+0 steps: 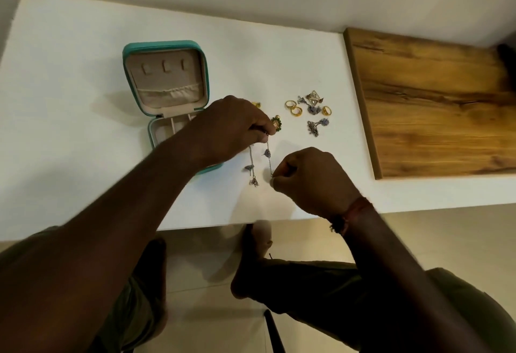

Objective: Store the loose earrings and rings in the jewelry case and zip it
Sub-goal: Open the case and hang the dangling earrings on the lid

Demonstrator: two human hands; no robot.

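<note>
A teal jewelry case lies open on the white table, its beige lid flat and its tray partly hidden by my left forearm. My left hand pinches the tops of two long silver chain earrings with blue tassels; one hangs free. My right hand pinches the lower end of the other chain. A green and gold earring lies at my left fingertips. Gold rings and more silver and blue earrings lie loose to the right.
A wooden board covers the table's right side. The table's front edge runs just below my hands. My legs and the tiled floor show beneath it. A wall stands behind the table.
</note>
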